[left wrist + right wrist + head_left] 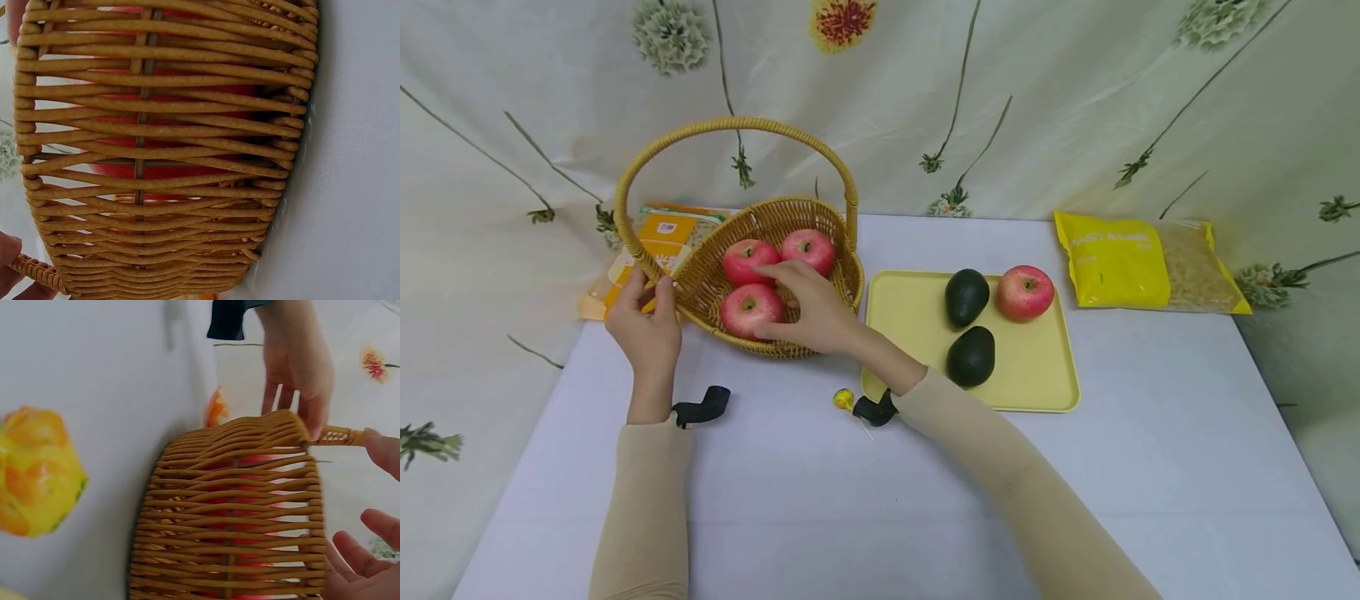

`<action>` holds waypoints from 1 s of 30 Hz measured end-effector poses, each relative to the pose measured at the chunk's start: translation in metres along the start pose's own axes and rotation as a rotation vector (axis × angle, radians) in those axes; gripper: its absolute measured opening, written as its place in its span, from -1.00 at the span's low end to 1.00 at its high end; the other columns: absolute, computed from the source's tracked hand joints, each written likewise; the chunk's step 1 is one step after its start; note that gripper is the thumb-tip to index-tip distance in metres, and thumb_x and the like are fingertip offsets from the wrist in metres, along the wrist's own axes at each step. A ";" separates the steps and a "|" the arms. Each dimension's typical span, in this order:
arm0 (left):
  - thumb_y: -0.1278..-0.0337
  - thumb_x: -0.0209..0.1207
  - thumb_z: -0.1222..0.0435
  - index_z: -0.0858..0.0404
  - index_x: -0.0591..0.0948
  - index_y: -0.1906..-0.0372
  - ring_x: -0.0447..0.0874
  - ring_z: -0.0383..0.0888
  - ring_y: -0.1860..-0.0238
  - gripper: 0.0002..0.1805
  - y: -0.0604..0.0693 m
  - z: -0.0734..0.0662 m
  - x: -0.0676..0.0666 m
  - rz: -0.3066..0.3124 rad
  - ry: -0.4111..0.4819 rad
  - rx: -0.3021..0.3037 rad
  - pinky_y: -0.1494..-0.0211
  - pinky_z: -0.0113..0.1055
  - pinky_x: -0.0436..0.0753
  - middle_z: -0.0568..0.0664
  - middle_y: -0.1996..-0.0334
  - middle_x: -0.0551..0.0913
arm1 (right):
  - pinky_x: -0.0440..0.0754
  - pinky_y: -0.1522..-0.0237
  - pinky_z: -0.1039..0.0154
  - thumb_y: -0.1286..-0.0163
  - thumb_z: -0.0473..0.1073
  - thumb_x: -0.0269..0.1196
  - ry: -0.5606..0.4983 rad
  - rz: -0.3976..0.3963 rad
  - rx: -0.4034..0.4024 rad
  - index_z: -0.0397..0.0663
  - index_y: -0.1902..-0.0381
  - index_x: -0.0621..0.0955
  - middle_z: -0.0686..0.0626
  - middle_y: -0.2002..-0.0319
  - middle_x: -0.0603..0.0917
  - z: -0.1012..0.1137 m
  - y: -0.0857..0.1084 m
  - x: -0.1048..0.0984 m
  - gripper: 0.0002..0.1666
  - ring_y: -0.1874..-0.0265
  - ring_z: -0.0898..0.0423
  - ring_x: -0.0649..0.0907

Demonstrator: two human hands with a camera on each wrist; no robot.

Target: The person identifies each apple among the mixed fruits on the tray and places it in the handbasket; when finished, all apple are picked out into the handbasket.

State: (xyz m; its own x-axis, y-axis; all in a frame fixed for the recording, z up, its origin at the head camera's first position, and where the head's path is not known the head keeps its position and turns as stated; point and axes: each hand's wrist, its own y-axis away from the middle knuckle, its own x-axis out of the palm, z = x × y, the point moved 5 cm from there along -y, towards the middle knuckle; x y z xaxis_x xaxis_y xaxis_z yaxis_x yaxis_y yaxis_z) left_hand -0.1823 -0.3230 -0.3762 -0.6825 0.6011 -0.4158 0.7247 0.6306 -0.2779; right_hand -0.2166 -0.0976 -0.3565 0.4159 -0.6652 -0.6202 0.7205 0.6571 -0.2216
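A wicker basket (782,350) holds three red apples (751,312). At its left end my left hand (651,333) pinches the foot of the arched handle (737,123); the right wrist view also shows this hand (300,369) at the handle. Over the basket's right part reaches my right hand (816,308), fingers and thumb spread beside the front apple and below the back ones. In the right wrist view its fingers (362,556) stand apart above the rim; whether they touch an apple I cannot tell. Wickerwork (162,137) fills much of the left wrist view.
Right of the basket, a yellow tray (902,317) bears two dark green avocados (967,297) and a red apple (1025,293). A yellow pasta bag (1120,262) lies at the back right, orange packages (662,242) behind the basket. A yellow-wrapped lollipop (843,399) lies near my right wrist.
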 end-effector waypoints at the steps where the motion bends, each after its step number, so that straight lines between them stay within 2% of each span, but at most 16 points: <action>1: -0.40 0.06 0.09 -0.14 0.51 -0.29 0.63 -0.14 -0.11 -0.59 0.000 0.000 0.000 -0.001 -0.003 -0.002 -0.08 -0.46 0.64 -0.13 -0.21 0.60 | 0.55 -0.19 0.33 -0.19 0.01 0.42 -0.026 -0.001 -0.004 -0.01 -0.42 0.34 -0.05 -0.32 0.40 0.002 0.003 -0.002 -0.12 -0.25 0.07 0.42; 5: -0.40 0.06 0.09 -0.14 0.51 -0.29 0.63 -0.14 -0.10 -0.60 0.000 -0.001 -0.001 -0.002 -0.008 0.001 -0.08 -0.46 0.64 -0.12 -0.20 0.61 | 0.59 -0.17 0.26 -0.15 0.00 0.45 -0.088 -0.020 -0.018 -0.04 -0.40 0.36 -0.06 -0.33 0.39 0.006 0.017 -0.012 -0.11 -0.27 0.04 0.44; 14: -0.39 0.06 0.08 -0.13 0.53 -0.28 0.64 -0.15 -0.08 -0.60 0.001 -0.003 -0.001 -0.004 -0.011 0.008 -0.06 -0.47 0.65 -0.12 -0.19 0.62 | 0.64 -0.10 0.16 -0.08 -0.12 0.51 -0.140 -0.140 -0.054 -0.06 -0.36 0.41 -0.05 -0.26 0.43 0.005 0.058 -0.046 -0.11 -0.14 0.08 0.49; 23: -0.39 0.07 0.09 -0.12 0.53 -0.28 0.64 -0.18 -0.06 -0.60 0.001 -0.003 -0.001 -0.005 0.005 0.018 -0.03 -0.51 0.64 -0.10 -0.19 0.62 | 0.61 -0.16 0.11 -0.07 -0.20 0.51 -0.140 -0.265 -0.007 -0.03 -0.36 0.41 -0.06 -0.28 0.43 -0.016 0.098 -0.091 -0.11 -0.21 0.01 0.49; 30: -0.39 0.07 0.09 -0.13 0.51 -0.29 0.63 -0.18 -0.06 -0.59 0.000 -0.001 -0.001 0.002 0.011 0.018 -0.05 -0.49 0.64 -0.13 -0.21 0.60 | 0.60 -0.17 -0.05 -0.04 -0.33 0.50 -0.155 -0.353 0.039 -0.11 -0.35 0.42 -0.14 -0.28 0.43 -0.036 0.126 -0.122 -0.12 -0.23 -0.02 0.50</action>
State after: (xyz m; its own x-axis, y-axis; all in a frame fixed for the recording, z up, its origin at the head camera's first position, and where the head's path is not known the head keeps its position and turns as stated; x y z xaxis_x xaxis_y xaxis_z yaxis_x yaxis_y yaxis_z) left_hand -0.1816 -0.3224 -0.3747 -0.6821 0.6077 -0.4067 0.7275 0.6205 -0.2929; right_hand -0.1965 0.0790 -0.3362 0.2156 -0.8957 -0.3890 0.8539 0.3662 -0.3699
